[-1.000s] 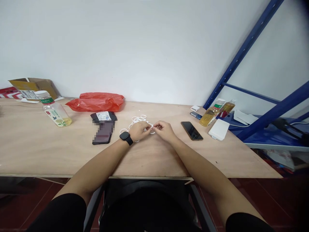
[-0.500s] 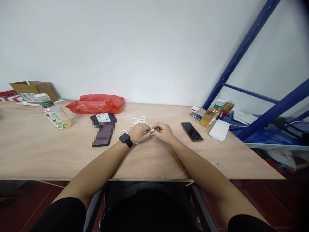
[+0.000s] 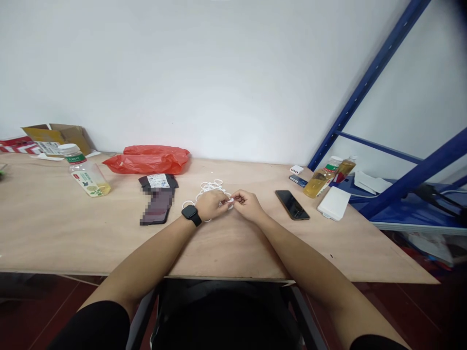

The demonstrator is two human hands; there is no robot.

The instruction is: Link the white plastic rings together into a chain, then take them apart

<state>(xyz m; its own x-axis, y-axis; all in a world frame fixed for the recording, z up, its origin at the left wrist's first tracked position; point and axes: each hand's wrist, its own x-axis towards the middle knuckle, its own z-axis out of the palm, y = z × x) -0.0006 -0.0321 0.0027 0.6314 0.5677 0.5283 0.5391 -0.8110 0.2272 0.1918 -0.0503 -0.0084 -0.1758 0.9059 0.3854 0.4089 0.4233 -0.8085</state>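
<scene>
Wall (image 3: 233,78) brightly lit, shadows soft, far R edge dark & blurry.

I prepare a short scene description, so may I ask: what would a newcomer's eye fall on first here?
Probably the red bag, bright against the pale wall, at the back of the table, left of centre. Next comes the blue frame slanting up on the right side. Near the middle, the left hand and right hand hold a small white piece, beside a heap of white rings.

The hands (image 3: 210,205) (image 3: 250,205) partly hide the white rings (image 3: 208,186) and the indistinct white piece (image 3: 231,200) they pinch.
</scene>
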